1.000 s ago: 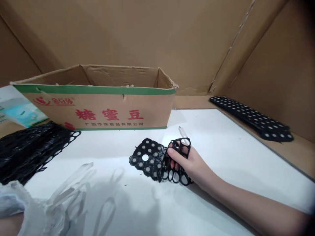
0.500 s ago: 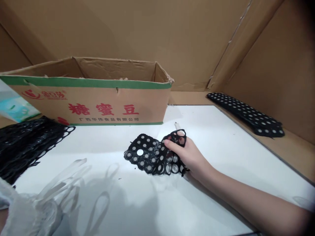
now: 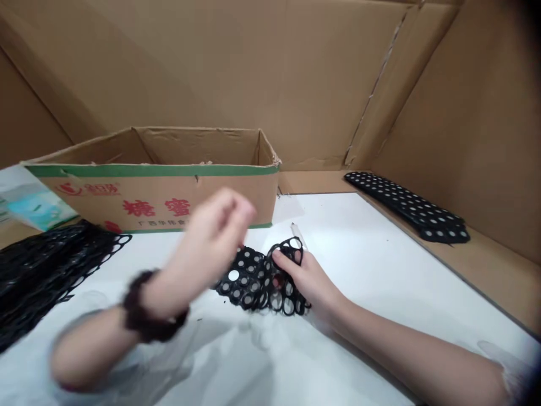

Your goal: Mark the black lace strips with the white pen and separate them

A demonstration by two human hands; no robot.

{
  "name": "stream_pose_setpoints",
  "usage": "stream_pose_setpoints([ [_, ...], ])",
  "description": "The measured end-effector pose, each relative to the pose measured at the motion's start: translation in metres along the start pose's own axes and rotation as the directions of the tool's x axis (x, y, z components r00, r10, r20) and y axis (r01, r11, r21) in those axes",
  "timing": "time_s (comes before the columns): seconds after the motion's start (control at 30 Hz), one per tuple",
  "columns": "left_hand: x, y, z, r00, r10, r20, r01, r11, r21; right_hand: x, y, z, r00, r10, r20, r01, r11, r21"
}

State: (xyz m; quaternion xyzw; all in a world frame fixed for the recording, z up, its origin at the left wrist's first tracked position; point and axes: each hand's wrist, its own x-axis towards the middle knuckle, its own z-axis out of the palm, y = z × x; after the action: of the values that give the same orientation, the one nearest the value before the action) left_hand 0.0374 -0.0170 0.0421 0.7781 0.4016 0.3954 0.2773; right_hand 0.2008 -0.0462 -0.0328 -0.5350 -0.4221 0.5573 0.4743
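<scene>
A right hand (image 3: 310,276) pinches the curled, ring-holed end of a black dotted sheet (image 3: 249,276), thumb clamped over the rings, on a white tabletop (image 3: 333,225) before a printed cardboard carton (image 3: 257,194). A left hand (image 3: 213,234), blurred by motion, hangs by the sheet's left side, fingers curled; whether it holds anything cannot be told. Good handling here likely calls for a firm pinch near the fold, the sheet kept flat and tension low and even, lest the thin rings tear. Half a second earlier, only a white sleeve shows at lower left; now the left forearm, a dark scrunchie (image 3: 147,310) at its wrist, crosses before the carton, while the right hand keeps its hold.
</scene>
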Motion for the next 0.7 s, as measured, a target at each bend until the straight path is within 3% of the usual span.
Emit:
stream_pose_setpoints([
  [0.1, -0.018, -0.02, 0.035, 0.957, -0.164, 0.239, 0.138, 0.983, 0.123, -0.002, 0.002, 0.002, 0.997, -0.062, 0.049, 0.063, 0.998, -0.003],
  [0.2, -0.031, -0.036, 0.055, 0.925, -0.216, 0.312, 0.193, 0.976, 0.103, -0.004, 0.003, 0.004, 0.987, -0.138, 0.087, 0.136, 0.99, 0.019],
  [0.3, -0.035, -0.041, 0.057, 0.938, -0.183, 0.293, 0.178, 0.983, 0.045, -0.007, 0.002, 0.006, 0.981, -0.176, 0.079, 0.173, 0.984, 0.034],
  [0.47, -0.032, -0.041, 0.053, 0.926, -0.155, 0.344, 0.125, 0.986, 0.108, -0.01, 0.003, 0.007, 0.979, -0.177, 0.101, 0.175, 0.984, 0.029],
  [0.7, -0.026, -0.042, 0.049, 0.934, -0.115, 0.339, 0.143, 0.988, -0.06, -0.013, 0.004, 0.007, 0.963, -0.16, 0.219, 0.169, 0.985, -0.022],
])
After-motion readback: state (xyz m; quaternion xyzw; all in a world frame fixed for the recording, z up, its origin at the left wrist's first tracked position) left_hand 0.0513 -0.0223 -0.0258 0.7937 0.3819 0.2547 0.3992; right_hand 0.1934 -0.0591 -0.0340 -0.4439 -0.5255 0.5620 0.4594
